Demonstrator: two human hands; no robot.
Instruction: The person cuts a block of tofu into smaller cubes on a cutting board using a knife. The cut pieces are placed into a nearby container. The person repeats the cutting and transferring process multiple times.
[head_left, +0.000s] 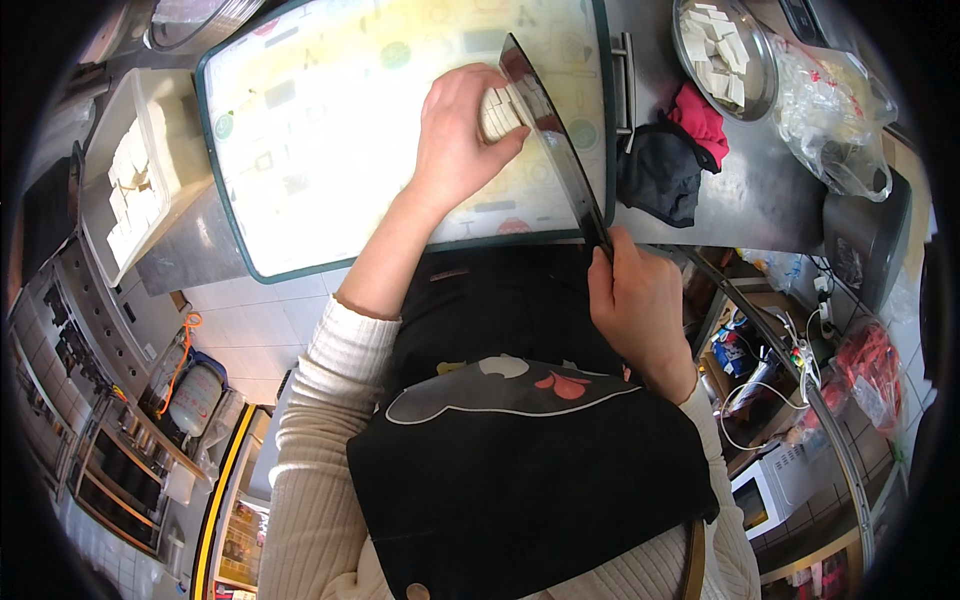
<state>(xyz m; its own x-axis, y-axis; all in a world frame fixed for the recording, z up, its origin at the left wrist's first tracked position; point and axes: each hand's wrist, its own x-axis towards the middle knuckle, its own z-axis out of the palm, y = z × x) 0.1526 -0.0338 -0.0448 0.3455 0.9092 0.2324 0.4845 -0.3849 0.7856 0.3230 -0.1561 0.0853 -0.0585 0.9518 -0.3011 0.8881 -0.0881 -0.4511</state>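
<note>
On a patterned cutting board with a dark green rim (330, 150), a small block of white food, looking like tofu, (500, 114) is scored into narrow pieces. My left hand (461, 135) curves around this block, fingertips at its far edge and thumb at its near right corner. My right hand (637, 300) is closed on the handle of a broad-bladed kitchen knife (551, 135). The blade stands on edge against the right side of the block, its tip pointing away from me. Whether the blade touches the board is hard to tell.
Left of the board is a plastic tub (176, 150) holding white pieces. At the right are a round metal bowl (761, 82) with white pieces, a dark cloth (660, 176), a red cloth (701, 127) and a clear plastic bag (832, 120). A metal handle (626, 90) lies beside the board.
</note>
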